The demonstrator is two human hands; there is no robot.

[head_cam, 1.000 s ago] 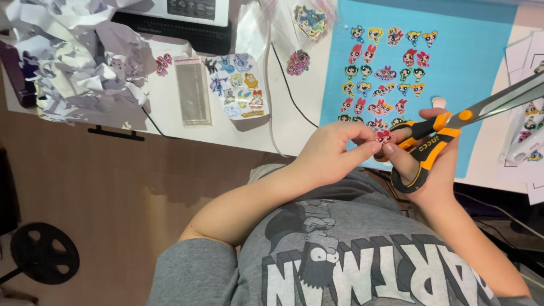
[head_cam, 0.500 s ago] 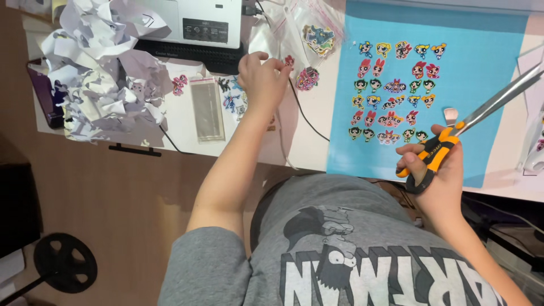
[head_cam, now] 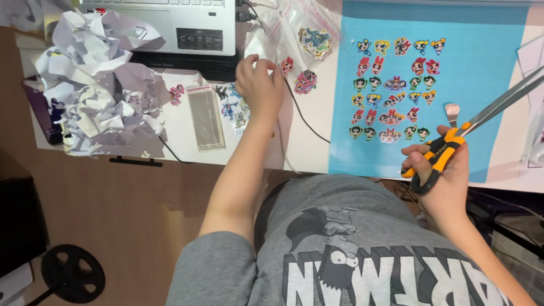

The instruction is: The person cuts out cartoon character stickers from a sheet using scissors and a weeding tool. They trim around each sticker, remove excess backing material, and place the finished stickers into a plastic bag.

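Scissors [head_cam: 453, 144] sat in the right hand [head_cam: 445, 175], over the front edge of the blue cutting mat [head_cam: 481, 68]. Long axis ran diagonal: orange-and-black plastic handles low near the body, bare metal blades pointing up and to the right, past the mat's right edge. Blades looked closed or nearly so. Right-hand fingers were curled through and around the handle loops, gripping tight.

Left hand [head_cam: 259, 85] reached out over the white desk, just in front of the laptop [head_cam: 170, 25]. Thumb and fingertips were pinched on a small red cut-out sticker [head_cam: 287, 64], the other fingers loosely bent.

Mat: flat, matte, faint grid, carrying rows of small glossy cartoon-figure stickers [head_cam: 391, 85]. Another loose sticker [head_cam: 305, 83] lay beside a thin black cable [head_cam: 309, 122]. Clear plastic sleeve [head_cam: 205, 119], rectangular and shiny, lay left of the hand. Heap of crumpled white paper [head_cam: 102, 85] at far left, sharp creases.
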